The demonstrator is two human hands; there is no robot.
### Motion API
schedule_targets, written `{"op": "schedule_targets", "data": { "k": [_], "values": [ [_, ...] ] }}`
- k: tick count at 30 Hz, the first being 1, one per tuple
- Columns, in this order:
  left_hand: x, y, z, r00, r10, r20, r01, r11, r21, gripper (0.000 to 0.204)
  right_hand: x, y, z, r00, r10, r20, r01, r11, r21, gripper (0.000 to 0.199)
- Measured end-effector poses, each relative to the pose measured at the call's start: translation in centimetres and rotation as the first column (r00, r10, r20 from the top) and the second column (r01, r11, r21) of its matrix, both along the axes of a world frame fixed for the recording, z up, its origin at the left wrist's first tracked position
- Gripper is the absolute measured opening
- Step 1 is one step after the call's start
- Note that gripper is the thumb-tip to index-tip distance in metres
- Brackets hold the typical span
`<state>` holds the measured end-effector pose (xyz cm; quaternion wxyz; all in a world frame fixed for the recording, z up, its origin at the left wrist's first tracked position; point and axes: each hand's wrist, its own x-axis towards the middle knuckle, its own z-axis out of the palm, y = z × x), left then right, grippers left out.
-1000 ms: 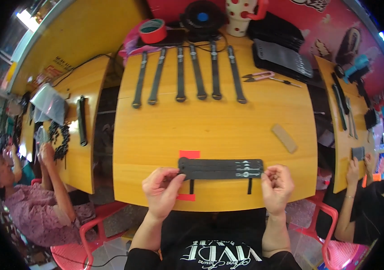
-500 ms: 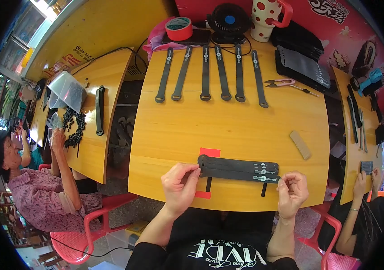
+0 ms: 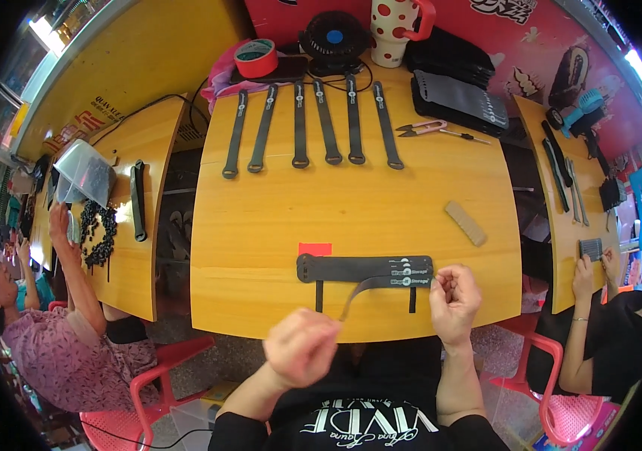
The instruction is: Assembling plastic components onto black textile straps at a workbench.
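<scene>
A stack of dark grey straps (image 3: 343, 268) with pale printing at the right end lies flat near the table's front edge. One strap (image 3: 362, 287) curves off the stack toward me. My left hand (image 3: 302, 349), blurred and closed, grips its left end in front of the table edge. At the stack's right end, my right hand (image 3: 455, 301) is closed, pinching the strap's printed end. Two narrow black strips (image 3: 413, 301) stick out below the stack. A red tape piece (image 3: 315, 249) shows behind it.
Several dark straps (image 3: 300, 128) lie in a row at the back. Pink-handled snips (image 3: 422, 128), a tan block (image 3: 465, 223), a fan (image 3: 334, 41), a spotted tumbler (image 3: 391, 34) and a red tape roll (image 3: 255, 59) stand around. Co-workers sit at side tables.
My left hand has drawn the strap's left end off the stack toward me, so it bends. My right hand stays at the right end. The left co-worker's arm has risen toward the clear bin.
</scene>
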<state>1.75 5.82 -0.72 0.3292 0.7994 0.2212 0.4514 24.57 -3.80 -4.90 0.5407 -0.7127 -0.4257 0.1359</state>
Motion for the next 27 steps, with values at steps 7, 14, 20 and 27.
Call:
{"op": "schedule_targets", "data": {
  "k": [7,14,20,27],
  "values": [
    [8.0,-6.0,-0.4,0.953,-0.292,0.079,0.293,0.956,-0.003,0.026,-0.2,0.3,-0.3,0.987,-0.041,-0.153,0.050,0.997,0.057,0.020],
    [12.0,-8.0,-1.2,0.942,-0.282,0.184,0.295,0.954,-0.047,0.018,1.2,0.0,-1.4,0.953,0.003,-0.304,0.032,0.993,0.113,0.021],
    [14.4,-9.1,0.6,0.912,-0.303,0.275,0.334,0.939,-0.075,0.016,3.1,-0.3,1.3,0.805,0.110,-0.583,-0.107,0.993,0.039,0.020],
    [15.9,-12.2,3.5,0.813,-0.463,0.354,0.514,0.855,-0.061,0.022,7.6,-4.1,2.2,0.895,0.070,-0.441,0.006,0.986,0.168,0.016]
  ]
}}
